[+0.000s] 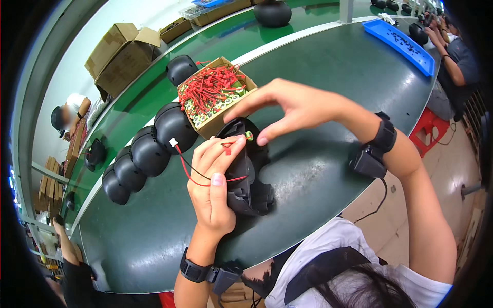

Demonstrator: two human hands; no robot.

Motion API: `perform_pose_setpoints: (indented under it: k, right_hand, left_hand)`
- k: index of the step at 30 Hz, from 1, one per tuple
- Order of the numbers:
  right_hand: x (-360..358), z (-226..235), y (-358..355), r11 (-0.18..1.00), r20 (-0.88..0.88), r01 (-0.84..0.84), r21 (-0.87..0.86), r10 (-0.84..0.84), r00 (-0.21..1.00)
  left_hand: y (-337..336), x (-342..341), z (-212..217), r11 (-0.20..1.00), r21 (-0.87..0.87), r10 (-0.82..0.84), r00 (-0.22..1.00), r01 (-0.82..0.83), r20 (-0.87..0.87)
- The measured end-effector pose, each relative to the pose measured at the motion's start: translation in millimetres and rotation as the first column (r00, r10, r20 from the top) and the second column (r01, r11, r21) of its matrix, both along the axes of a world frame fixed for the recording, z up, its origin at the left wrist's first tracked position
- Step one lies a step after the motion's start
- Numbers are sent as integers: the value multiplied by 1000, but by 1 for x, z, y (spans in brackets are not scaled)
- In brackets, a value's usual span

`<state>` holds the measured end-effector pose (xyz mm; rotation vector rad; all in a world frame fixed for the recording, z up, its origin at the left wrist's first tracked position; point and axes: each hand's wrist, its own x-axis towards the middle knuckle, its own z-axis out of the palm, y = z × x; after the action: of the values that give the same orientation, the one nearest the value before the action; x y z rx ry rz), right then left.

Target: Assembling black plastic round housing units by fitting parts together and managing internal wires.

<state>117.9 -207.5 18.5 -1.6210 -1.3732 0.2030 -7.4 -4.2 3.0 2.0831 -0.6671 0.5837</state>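
Note:
My left hand (213, 179) is wrapped around a black plastic housing (251, 197) that is tilted over the green table. Under its fingers, a red and black lead (189, 178) runs out to a small white connector (173, 142). The end of a small green battery (249, 136) shows at the left fingertips, inside the housing's upper part; its other end is hidden. My right hand (295, 108) arches over the top of the housing, thumb and fingers apart, with nothing between them. The right thumb tip is close to the battery end.
Just beyond the housing stands a cardboard box (213, 126) of green batteries with red leads. Several round black shells (150, 151) line up to its left. A blue tray (398, 46) with small dark parts lies far right. Other people (457, 64) work at both sides.

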Motion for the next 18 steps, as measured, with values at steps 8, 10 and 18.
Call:
perform_pose_setpoints:
  k: [8, 10, 18]
  right_hand:
    - [-7, -14, 13, 991, -443, 77, 108, -22, 896]
    - [-8, -12, 12, 991, -437, 100, 87, -52, 898]
    - [-8, -15, 16, 990, -422, 122, 64, -84, 903]
  left_hand:
    - [-1, 2, -4, 992, -106, 66, 998, -65, 1]
    - [-2, 4, -2, 990, -133, 35, 999, -37, -18]
    - [-1, 2, -2, 963, -264, -72, 995, 52, -70]
